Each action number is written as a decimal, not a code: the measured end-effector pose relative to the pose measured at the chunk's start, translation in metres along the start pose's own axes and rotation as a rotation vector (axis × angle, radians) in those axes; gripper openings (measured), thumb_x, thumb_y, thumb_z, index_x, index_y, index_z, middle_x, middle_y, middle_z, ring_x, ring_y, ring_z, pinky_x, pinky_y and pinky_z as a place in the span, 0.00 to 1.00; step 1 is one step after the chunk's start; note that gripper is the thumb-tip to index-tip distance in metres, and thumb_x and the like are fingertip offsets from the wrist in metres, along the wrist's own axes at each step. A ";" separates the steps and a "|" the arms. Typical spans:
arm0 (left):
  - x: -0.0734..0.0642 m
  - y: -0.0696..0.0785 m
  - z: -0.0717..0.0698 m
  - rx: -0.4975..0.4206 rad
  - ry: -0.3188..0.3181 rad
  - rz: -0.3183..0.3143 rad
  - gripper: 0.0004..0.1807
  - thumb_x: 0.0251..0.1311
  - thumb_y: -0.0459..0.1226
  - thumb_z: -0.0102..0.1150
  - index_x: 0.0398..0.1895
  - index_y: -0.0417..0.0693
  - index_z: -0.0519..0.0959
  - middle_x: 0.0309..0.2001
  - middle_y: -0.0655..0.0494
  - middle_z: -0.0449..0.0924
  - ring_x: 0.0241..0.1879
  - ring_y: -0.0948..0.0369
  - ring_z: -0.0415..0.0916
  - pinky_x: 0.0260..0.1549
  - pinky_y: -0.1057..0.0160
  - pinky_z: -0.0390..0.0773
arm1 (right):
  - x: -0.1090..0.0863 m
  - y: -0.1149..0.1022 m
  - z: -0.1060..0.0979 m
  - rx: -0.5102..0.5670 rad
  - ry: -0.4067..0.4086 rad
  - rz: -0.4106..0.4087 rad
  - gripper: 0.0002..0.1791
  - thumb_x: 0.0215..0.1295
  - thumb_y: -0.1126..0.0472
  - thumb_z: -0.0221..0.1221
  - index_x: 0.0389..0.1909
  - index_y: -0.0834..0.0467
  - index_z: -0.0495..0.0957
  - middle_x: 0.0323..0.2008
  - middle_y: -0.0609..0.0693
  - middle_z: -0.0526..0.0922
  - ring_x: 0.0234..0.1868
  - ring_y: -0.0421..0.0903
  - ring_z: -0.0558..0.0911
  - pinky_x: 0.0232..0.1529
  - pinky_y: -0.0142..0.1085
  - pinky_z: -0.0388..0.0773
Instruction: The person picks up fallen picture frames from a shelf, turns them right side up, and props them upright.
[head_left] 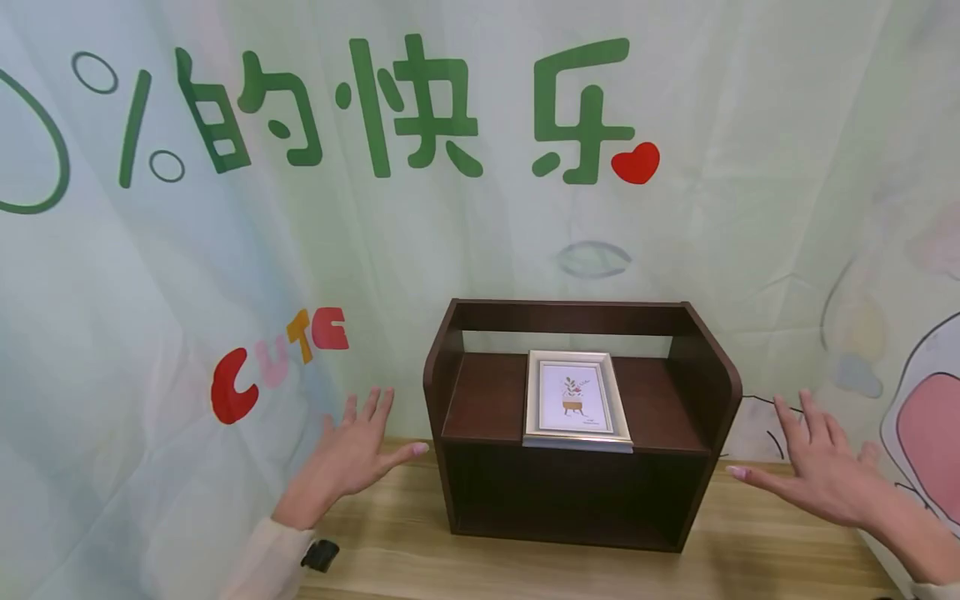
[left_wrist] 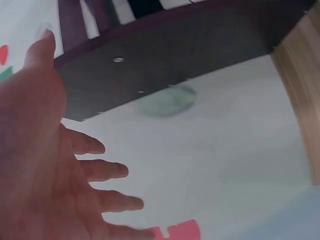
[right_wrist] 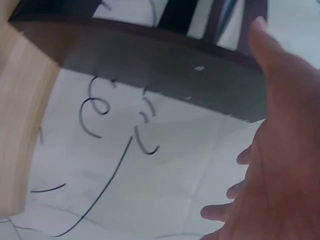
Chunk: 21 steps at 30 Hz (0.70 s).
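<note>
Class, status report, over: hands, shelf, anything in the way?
Left hand, right hand empty, either side of shelf. Shelf upright on tabletop, framed picture lying on upper board. No obstruction visible between hands and shelf.

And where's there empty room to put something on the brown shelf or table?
On the upper shelf, bare strips lie on both sides of the picture frame, out to the side panels. The lower compartment looks bare, though dark. The wooden tabletop is bare just in front of the shelf unit. Only the upper shelf's middle is crowded, by the picture frame.
</note>
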<state>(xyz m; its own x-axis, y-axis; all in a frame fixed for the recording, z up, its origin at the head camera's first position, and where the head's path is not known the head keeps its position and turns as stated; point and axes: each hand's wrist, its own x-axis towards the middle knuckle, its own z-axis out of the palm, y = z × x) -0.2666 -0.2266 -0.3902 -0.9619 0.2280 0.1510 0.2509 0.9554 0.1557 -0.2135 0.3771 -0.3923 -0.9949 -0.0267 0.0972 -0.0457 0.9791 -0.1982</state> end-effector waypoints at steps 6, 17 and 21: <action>-0.009 0.012 -0.015 -0.082 0.100 0.072 0.48 0.72 0.65 0.53 0.76 0.34 0.66 0.70 0.34 0.73 0.66 0.37 0.76 0.62 0.37 0.79 | -0.006 -0.010 -0.011 0.142 0.082 -0.090 0.66 0.67 0.36 0.67 0.82 0.72 0.37 0.74 0.85 0.43 0.64 0.85 0.62 0.55 0.77 0.66; -0.030 0.060 -0.059 -0.050 0.406 0.284 0.11 0.67 0.46 0.70 0.39 0.49 0.84 0.37 0.57 0.81 0.28 0.66 0.72 0.26 0.67 0.77 | -0.027 -0.061 -0.045 0.271 0.422 -0.227 0.34 0.65 0.54 0.73 0.65 0.67 0.74 0.40 0.57 0.78 0.29 0.28 0.67 0.26 0.28 0.65; -0.024 0.077 -0.066 -0.101 0.401 0.364 0.06 0.68 0.43 0.69 0.38 0.52 0.84 0.36 0.61 0.81 0.30 0.68 0.73 0.29 0.68 0.77 | -0.034 -0.081 -0.057 0.242 0.446 -0.290 0.20 0.66 0.56 0.72 0.55 0.59 0.82 0.29 0.42 0.81 0.25 0.27 0.71 0.24 0.26 0.68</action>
<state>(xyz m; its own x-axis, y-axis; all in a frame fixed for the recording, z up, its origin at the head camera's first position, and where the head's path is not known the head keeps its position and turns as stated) -0.2173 -0.1712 -0.3172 -0.6991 0.4326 0.5693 0.5882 0.8007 0.1139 -0.1713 0.3106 -0.3240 -0.8071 -0.1475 0.5716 -0.3816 0.8692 -0.3144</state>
